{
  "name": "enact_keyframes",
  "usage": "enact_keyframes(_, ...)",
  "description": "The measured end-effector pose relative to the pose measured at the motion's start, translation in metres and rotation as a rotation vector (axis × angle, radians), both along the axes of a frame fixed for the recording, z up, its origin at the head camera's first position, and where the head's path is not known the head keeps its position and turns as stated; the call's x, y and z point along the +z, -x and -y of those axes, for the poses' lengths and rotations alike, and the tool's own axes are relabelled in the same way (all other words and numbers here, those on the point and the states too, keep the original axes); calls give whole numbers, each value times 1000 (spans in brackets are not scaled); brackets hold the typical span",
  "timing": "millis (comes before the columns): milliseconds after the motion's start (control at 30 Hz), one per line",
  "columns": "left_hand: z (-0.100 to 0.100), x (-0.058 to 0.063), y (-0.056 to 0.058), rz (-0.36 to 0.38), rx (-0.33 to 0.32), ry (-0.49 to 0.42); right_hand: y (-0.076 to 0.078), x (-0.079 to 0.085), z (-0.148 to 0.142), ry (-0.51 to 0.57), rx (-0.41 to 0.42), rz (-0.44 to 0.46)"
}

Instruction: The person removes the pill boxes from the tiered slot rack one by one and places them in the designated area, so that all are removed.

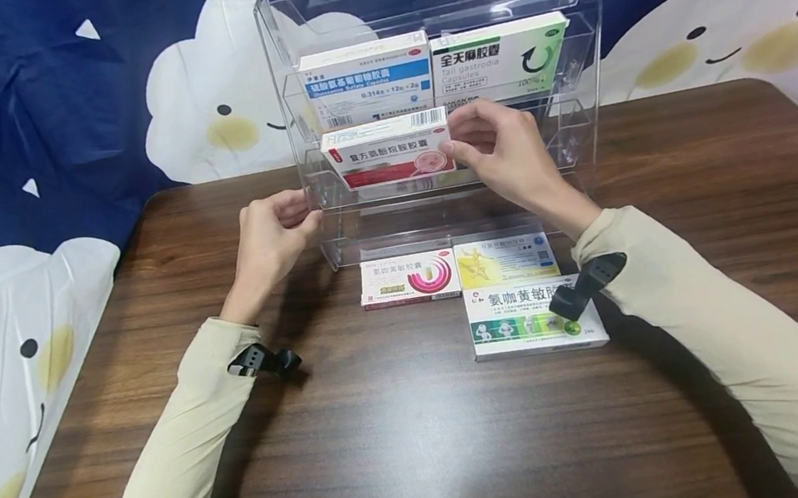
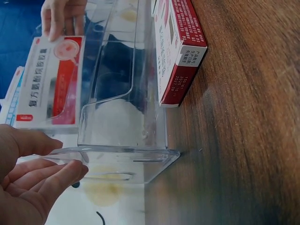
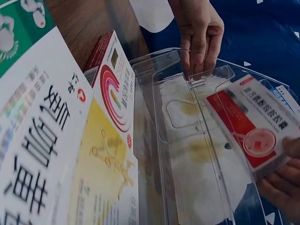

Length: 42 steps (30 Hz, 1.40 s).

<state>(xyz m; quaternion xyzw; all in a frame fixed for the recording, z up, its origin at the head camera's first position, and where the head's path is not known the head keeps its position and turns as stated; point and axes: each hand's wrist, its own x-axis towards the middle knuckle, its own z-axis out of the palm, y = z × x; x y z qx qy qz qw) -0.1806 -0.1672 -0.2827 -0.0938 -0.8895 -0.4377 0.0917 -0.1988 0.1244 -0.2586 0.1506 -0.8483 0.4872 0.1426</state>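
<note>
2 white-topped cardboard boxes in the clear plastic rack, 3 multicoloured boxes still before it.
Right fingers pinch a red-and-white box at the rack's front; left fingers pinch the rack's side.

Brown wood-grain table; behind it, navy cloth (printed white clouds, smiling, yellow-cheeked)

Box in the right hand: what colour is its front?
The box is mostly white with red below, clearest in the head view.
</note>
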Motion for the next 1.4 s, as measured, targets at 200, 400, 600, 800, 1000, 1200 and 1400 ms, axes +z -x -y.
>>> enact_keyframes(200, 0, 1, 0, 2, -3, 3, -6, 2, -7, 49, 14, -119)
enact_keyframes(400, 0, 1, -1, -1, 1, 9, -14, 2, -10, 68, -51, -273)
enact_keyframes(600, 1, 0, -1, -4, 4, -1, -26, -1, -8, 111, -77, -309)
enact_keyframes(800, 1, 0, 0, 10, -1, -6, -43, 0, -10, 162, -73, -56)
enact_keyframes(1000, 0, 2, -2, 15, 4, 1, -63, -4, -14, 173, -25, 157)
enact_keyframes(1200, 0, 2, -1, 8, 0, 0, -81, -11, -12, 228, 53, 391)
enact_keyframes(1400, 0, 1, -1, 6, -3, -1, -91, -20, -10, 211, 83, 506)
